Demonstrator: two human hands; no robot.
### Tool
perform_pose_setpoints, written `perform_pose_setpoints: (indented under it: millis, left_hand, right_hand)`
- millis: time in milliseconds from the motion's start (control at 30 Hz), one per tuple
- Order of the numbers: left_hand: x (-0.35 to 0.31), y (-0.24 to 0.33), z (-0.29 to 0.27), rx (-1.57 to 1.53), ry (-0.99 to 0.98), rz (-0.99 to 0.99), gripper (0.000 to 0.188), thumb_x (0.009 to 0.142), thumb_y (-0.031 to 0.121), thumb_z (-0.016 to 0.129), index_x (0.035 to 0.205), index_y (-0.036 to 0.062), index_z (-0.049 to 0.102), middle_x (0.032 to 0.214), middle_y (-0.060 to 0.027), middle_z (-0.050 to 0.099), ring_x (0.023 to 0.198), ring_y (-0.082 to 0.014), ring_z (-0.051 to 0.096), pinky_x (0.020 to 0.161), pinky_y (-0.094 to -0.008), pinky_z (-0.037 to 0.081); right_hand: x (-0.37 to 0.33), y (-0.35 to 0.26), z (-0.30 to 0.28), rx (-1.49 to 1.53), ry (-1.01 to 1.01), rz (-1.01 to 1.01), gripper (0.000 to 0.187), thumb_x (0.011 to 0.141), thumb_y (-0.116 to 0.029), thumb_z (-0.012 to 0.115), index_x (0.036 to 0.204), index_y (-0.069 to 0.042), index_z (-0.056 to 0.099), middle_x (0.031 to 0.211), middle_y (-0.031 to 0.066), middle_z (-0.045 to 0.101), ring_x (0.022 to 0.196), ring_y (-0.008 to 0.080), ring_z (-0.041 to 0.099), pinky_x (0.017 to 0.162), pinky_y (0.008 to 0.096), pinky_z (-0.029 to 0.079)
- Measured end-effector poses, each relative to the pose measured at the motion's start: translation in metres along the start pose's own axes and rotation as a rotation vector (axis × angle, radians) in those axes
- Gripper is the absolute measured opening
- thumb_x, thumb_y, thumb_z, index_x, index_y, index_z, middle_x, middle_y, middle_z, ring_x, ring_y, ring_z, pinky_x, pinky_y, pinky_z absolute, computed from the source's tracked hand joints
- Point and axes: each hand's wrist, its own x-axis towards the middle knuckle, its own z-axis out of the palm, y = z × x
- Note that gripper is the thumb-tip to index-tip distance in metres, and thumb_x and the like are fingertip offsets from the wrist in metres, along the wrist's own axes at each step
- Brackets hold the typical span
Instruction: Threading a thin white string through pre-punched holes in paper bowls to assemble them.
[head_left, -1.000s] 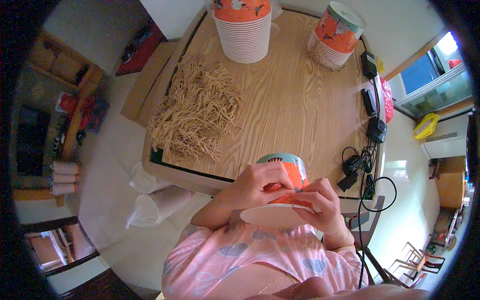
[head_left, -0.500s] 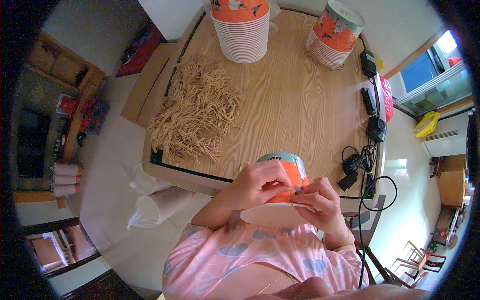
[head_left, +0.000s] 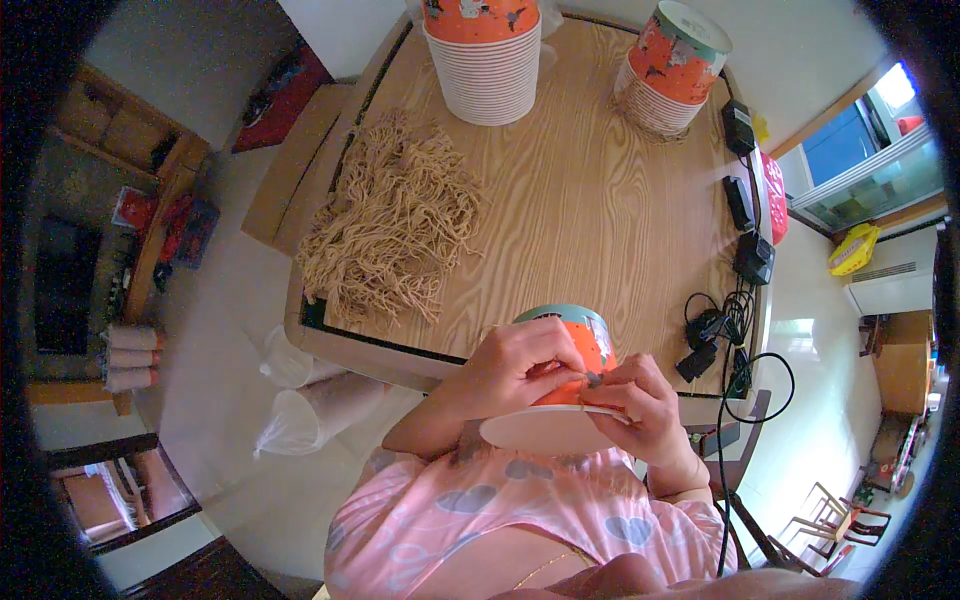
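An orange and green paper bucket [head_left: 590, 345] lies tilted at the near table edge, its white rimmed end [head_left: 535, 430] towards me. My left hand [head_left: 530, 365] is closed in a pinch against its side. My right hand [head_left: 640, 395] pinches right beside it, near the rim. A thin tan cord shows faintly at the fingertips, and most of it is hidden by my fingers. On the table to the left lies a loose heap of tan cords [head_left: 395, 225].
A tall stack of paper buckets [head_left: 490, 80] stands at the back. Another, shorter stack [head_left: 670, 70] is upside down at the back right. Black power adapters and coiled cables [head_left: 735, 325] line the right edge. Plastic-wrapped rolls [head_left: 310, 410] rest on the floor at left.
My right fingertips have shifted slightly up and left, closer to the left ones. The bucket stays in the same place.
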Motion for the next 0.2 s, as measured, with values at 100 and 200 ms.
perform_pose_setpoints:
  millis: [100,200]
  left_hand:
    - [0.0002,0.0025,-0.0008,0.046,0.011,-0.001,0.011,0.071,0.004,0.069,0.079,0.0062,0.061,0.076,-0.0063,0.059,0.073,-0.0213,0.06,0.065,-0.0319,0.047]
    - [0.0048,0.0006,-0.0023,0.18,0.089,0.091,0.01,0.075,0.008,0.067,0.081,0.0077,0.059,0.076,-0.0054,0.057,0.066,-0.0203,0.058,0.054,-0.0332,0.046]
  right_hand:
    - [-0.0001,0.0024,-0.0016,-0.027,-0.005,-0.022,0.032,0.063,-0.008,0.073,0.094,-0.011,0.063,0.083,0.0043,0.055,0.075,0.0236,0.054,0.065,0.0351,0.041]
    - [-0.0016,0.0032,-0.0001,-0.026,0.003,0.073,0.033,0.064,-0.01,0.072,0.095,-0.012,0.064,0.084,0.0046,0.055,0.076,0.0239,0.054,0.066,0.0366,0.041]
